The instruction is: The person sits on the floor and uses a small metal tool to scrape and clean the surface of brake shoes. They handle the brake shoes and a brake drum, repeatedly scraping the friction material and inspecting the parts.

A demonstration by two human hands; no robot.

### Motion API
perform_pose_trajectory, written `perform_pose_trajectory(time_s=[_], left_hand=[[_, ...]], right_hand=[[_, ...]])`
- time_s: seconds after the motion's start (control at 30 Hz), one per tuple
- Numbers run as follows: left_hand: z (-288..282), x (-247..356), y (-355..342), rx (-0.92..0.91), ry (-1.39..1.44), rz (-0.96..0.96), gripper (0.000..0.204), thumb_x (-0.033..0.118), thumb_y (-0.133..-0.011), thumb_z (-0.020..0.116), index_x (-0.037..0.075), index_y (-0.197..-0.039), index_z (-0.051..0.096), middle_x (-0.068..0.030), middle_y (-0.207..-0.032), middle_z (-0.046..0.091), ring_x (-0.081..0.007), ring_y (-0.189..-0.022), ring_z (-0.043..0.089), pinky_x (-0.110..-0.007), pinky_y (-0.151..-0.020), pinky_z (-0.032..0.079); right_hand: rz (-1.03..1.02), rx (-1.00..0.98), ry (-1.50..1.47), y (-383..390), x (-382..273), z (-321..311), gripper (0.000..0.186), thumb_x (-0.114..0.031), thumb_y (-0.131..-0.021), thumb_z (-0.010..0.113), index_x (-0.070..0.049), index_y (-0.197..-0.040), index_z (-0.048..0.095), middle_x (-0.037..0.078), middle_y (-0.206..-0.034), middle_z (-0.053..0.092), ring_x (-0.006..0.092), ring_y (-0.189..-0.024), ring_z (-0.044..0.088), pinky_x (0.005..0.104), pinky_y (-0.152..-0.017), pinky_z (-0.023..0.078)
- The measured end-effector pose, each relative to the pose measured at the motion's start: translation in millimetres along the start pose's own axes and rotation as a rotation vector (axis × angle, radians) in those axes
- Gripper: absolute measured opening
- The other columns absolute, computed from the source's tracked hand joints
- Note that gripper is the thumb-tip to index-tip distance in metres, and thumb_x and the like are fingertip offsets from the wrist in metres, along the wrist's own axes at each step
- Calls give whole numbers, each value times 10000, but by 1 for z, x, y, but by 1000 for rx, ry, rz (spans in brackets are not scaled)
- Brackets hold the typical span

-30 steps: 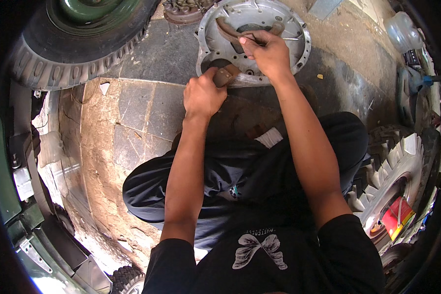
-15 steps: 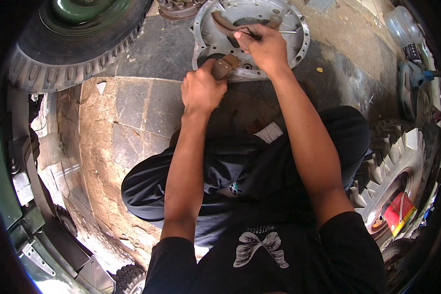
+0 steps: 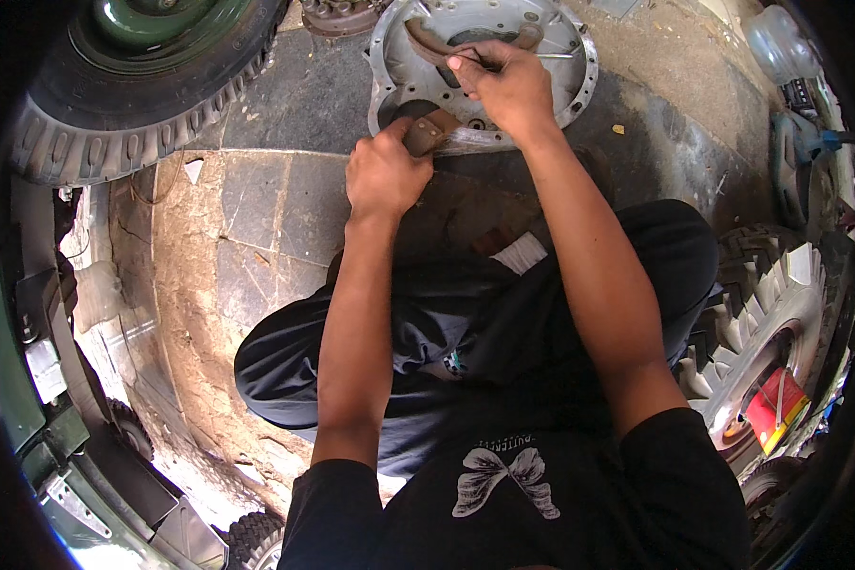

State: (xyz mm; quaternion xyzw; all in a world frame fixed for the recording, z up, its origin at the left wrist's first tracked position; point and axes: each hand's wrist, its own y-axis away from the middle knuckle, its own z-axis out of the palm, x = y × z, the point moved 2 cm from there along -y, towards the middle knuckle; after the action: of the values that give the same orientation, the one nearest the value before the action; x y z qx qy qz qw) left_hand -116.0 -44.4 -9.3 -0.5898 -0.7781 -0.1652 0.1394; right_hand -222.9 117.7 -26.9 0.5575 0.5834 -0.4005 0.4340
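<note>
My left hand (image 3: 386,173) is closed around a flat paintbrush (image 3: 426,135) with a riveted, dirty brown ferrule. Its tan bristles rest against the near left rim of a round grey metal housing (image 3: 492,140), which has bolt holes around its edge and lies on the floor. Over the middle of that housing my right hand (image 3: 513,90) has its fingers pinched together. A curved brown strip (image 3: 429,40) runs up to those fingertips; whether they grip it is unclear. A thin metal rod (image 3: 556,55) shows just right of the hand, its other end hidden.
At upper left lies a large tyre (image 3: 142,123) on a green rim. A rusty round part (image 3: 340,14) stands beyond the housing. On the right are a clear plastic jug (image 3: 779,43), a blue tool (image 3: 796,142) and a wheel (image 3: 750,361) with a red-yellow packet (image 3: 777,408).
The view has shifted slightly, and housing and hands sit a little further left in it. My left hand has tilted the paintbrush a bit, its bristles now lower on the rim.
</note>
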Motion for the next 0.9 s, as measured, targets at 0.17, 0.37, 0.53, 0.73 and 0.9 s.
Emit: perform_pose_trajectory(time_s=[0.17, 0.37, 0.53, 0.73, 0.9], left_hand=[[3, -2, -3, -7, -3, 14, 470, 227, -773, 801, 132, -1229, 740, -262, -1056, 741, -450, -1024, 711, -527, -917, 575], [2, 1, 0, 15, -21, 36, 376, 240, -789, 779, 145, -1150, 734, -257, -979, 752, -459, -987, 724, -548, -890, 582], [6, 2, -2, -11, -66, 18, 437, 257, -796, 770, 141, -1215, 720, -279, -1002, 743, -476, -982, 716, -561, -885, 578], [7, 1, -2, 4, -67, 21, 375, 265, -805, 759, 132, -1155, 730, -278, -975, 744, -478, -965, 720, -561, -876, 580], [7, 1, 0, 40, -51, 64, 287, 263, -808, 749, 108, -1049, 741, -275, -925, 746, -478, -929, 731, -558, -861, 588]], right_hand=[[-46, 31, 82, 0, 3, 2, 316, -366, -849, 841, -120, -1046, 813, 109, -953, 799, 301, -934, 767, 392, -871, 581], [-32, -11, 132, 2, 11, 2, 317, -362, -840, 849, -135, -1059, 820, 117, -988, 797, 314, -953, 763, 396, -892, 577], [49, -144, 164, 20, 19, 3, 310, -365, -848, 843, -127, -1046, 828, 127, -975, 792, 292, -918, 753, 382, -874, 571], [-80, -122, 394, 37, 12, 0, 310, -372, -834, 849, -121, -1015, 833, 155, -947, 787, 339, -888, 760, 422, -841, 583], [-118, -144, 387, 34, 14, 1, 296, -351, -840, 852, -110, -1009, 832, 163, -927, 783, 356, -875, 757, 427, -828, 585]])
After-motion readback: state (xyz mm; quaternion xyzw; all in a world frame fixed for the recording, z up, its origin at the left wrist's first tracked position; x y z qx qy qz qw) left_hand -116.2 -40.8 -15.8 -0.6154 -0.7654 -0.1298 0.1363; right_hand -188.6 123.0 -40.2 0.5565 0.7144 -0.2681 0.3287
